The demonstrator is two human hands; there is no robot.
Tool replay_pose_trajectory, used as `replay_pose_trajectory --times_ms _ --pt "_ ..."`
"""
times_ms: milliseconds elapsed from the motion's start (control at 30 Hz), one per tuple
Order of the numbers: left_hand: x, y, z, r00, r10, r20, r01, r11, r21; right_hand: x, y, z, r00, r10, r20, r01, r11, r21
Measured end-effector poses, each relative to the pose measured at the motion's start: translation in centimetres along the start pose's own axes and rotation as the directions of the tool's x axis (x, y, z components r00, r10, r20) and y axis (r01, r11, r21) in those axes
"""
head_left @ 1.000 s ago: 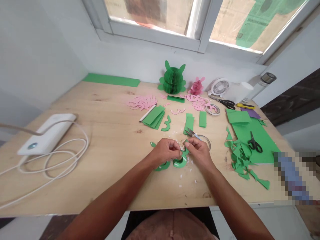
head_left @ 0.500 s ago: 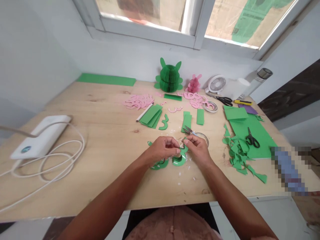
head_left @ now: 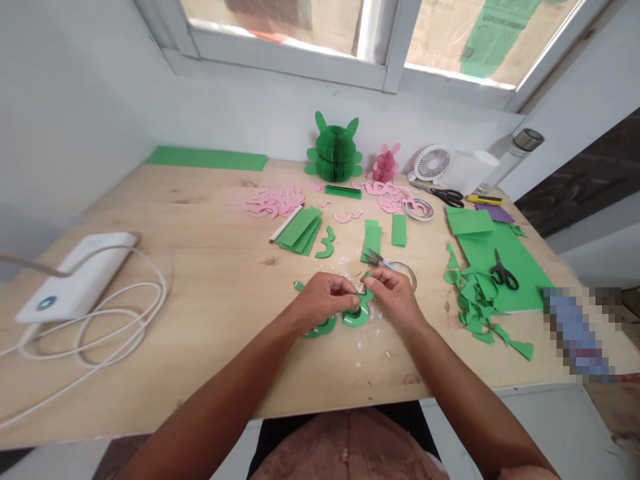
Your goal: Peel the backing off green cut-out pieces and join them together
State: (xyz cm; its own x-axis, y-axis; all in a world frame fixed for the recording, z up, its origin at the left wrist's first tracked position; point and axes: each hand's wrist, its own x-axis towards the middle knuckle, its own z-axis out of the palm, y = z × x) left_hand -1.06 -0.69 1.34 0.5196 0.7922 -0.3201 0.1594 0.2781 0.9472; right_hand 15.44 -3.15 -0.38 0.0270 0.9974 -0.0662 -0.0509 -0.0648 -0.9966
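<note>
My left hand [head_left: 324, 299] and my right hand [head_left: 394, 295] meet at the middle of the wooden table [head_left: 215, 280], fingertips pinched together over a curved green paper cut-out [head_left: 356, 316]. What sits between the fingertips is too small to name. A second green curved piece [head_left: 320, 328] lies under my left hand. Small scissors [head_left: 376, 259] and a clear tape roll [head_left: 406, 272] lie just beyond my right hand. White paper bits are scattered around the cut-outs.
Green paper strips [head_left: 302, 231] and pink cut-outs [head_left: 274, 200] lie further back. Green [head_left: 334, 148] and pink [head_left: 386, 164] honeycomb figures stand by the wall. Green sheet with black scissors [head_left: 502, 273] and scraps [head_left: 475, 304] at right. White power bank [head_left: 75, 277] with cable at left. Fan [head_left: 432, 163] at back right.
My view has shifted slightly, so everything sits a little higher and to the left. Both hands stay pinched together over the green cut-out with small finger movements.
</note>
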Motion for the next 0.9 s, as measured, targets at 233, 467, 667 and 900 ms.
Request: replay_pose_trajectory --times_ms 233,467,667,900 --pt "0.12 0.32 -0.33 0.994 0.039 -0.107 -0.05 0.994 -0.097 -0.2 -0.07 0.04 0.999 0.021 0.031 -0.023 0.995 0.094" --pt "0.16 0.32 0.11 0.991 0.007 -0.13 -0.017 0.997 -0.082 0.01 0.2 0.17 0.995 -0.095 0.025 0.097 0.991 -0.089" --pt "-0.02 0.46 0.37 0.994 -0.012 -0.106 0.0 0.994 -0.114 0.02 0.2 0.12 0.998 -0.052 0.021 0.053 0.998 -0.037" --pt "0.13 -0.02 0.24 0.997 0.004 -0.076 -0.011 0.995 -0.101 -0.09 -0.21 0.26 0.998 -0.055 0.023 0.055 0.998 -0.023"
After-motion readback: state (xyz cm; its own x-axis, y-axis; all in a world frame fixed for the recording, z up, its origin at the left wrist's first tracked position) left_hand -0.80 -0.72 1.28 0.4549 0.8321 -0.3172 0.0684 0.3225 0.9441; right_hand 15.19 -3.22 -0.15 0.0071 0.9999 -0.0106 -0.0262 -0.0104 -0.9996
